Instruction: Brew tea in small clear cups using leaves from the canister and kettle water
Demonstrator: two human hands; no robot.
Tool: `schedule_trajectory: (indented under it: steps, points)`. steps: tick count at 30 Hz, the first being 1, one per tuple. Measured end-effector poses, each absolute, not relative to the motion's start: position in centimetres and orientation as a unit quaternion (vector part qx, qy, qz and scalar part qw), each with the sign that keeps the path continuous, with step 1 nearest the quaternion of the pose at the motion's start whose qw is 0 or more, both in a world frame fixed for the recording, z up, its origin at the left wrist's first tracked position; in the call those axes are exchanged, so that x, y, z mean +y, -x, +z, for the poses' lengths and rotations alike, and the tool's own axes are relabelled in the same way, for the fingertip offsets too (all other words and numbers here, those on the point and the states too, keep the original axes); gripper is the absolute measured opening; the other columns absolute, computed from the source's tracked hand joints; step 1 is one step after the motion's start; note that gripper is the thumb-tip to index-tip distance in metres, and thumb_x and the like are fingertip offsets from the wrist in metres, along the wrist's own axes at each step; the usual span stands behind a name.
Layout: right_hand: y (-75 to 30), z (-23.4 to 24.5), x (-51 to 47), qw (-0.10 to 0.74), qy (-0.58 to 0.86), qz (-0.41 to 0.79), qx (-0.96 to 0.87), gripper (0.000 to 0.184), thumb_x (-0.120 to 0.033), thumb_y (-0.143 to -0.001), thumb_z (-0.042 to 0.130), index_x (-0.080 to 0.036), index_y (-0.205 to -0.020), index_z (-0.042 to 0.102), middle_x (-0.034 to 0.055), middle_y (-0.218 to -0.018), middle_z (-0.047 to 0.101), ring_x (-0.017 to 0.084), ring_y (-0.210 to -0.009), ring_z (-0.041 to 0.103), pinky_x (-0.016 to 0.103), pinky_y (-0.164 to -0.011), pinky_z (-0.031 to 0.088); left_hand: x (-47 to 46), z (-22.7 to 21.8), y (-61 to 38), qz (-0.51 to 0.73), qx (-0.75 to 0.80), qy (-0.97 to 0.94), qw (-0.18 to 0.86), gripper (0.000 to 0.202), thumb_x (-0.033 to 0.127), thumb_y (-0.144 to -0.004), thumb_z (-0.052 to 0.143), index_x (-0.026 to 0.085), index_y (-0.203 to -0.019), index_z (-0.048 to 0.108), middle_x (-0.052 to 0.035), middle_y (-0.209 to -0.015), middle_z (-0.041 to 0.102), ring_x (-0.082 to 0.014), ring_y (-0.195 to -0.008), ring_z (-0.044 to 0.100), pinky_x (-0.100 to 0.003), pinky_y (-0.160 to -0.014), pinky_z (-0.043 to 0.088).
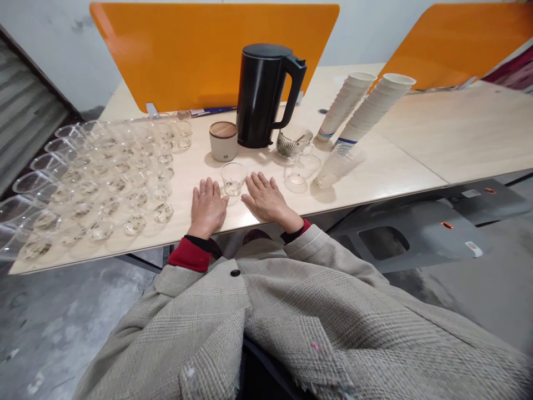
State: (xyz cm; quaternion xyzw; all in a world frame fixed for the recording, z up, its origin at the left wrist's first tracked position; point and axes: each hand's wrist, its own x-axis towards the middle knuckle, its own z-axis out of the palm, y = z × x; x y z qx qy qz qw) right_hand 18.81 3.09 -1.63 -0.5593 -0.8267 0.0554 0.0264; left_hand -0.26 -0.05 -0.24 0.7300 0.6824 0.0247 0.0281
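- L hand [209, 208]: palm down on table [195, 161], fingers straight, gripping nothing.
- R hand [267, 199]: ditto, fingers a bit spread, nothing held.
- Clear cup [233, 179]: upright btwn hands, R of L fingers, L of R fingers; dark bits at btm. Contact w/ either hand hard to tell.
- Jar w/ wood lid [224, 143]: just far of cup.

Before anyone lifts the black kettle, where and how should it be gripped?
Grip the handle of the black kettle, probably with the right hand from the right, above the ribbed bowl: the kettle stands upright and its handle juts rightward.
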Motion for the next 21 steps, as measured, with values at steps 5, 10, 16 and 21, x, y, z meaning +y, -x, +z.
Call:
schedule_trajectory:
  steps: [5, 10, 16, 21]
  points:
    - [-18.84, -1.74, 3.25, 0.022, 0.561, 0.060, -0.826, 0.075, -0.050, -0.112, 0.030, -0.007, -0.174, 0.025, 0.0203, -0.183, 0.016, 0.037, -0.171, 0.014, 0.063, -0.136, 0.015, -0.05, -0.25, 0.26, 0.025, 0.682, -0.730, 0.027, 0.068, 0.038, -0.112, 0.027, 0.000, -0.169, 0.032, -0.0213, -0.181, 0.024, -0.0364, -0.170, 0.019, -0.055, -0.138, 0.019]
    - [-18.87, -1.91, 3.35, 0.024, 0.561, 0.056, -0.826, 0.076, -0.051, -0.112, 0.028, -0.008, -0.174, 0.026, 0.0193, -0.183, 0.016, 0.036, -0.171, 0.014, 0.063, -0.136, 0.015, 0.09, -0.45, 0.30, 0.024, 0.681, -0.731, 0.025, 0.068, 0.038, -0.112, 0.027, 0.000, -0.169, 0.032, -0.0213, -0.181, 0.024, -0.0369, -0.170, 0.020, -0.055, -0.138, 0.019]
    - [-18.85, -1.96, 3.35, 0.020, 0.560, 0.057, -0.826, 0.076, -0.050, -0.112, 0.029, -0.007, -0.174, 0.025, 0.0202, -0.183, 0.016, 0.037, -0.171, 0.014, 0.063, -0.136, 0.015, 0.05, -0.30, 0.24, 0.021, 0.684, -0.729, 0.029, 0.068, 0.038, -0.112, 0.027, 0.000, -0.169, 0.031, -0.0214, -0.181, 0.023, -0.0368, -0.170, 0.019, -0.055, -0.138, 0.018]
    - [-18.86, -2.00, 3.35, 0.024, 0.560, 0.053, -0.826, 0.075, -0.051, -0.112, 0.028, -0.007, -0.174, 0.025, 0.0203, -0.182, 0.016, 0.037, -0.171, 0.014, 0.064, -0.136, 0.015, -0.01, -0.11, 0.19, 0.018, 0.685, -0.728, 0.029, 0.068, 0.038, -0.112, 0.029, 0.001, -0.169, 0.031, -0.0212, -0.181, 0.024, -0.0364, -0.170, 0.019, -0.054, -0.138, 0.019]
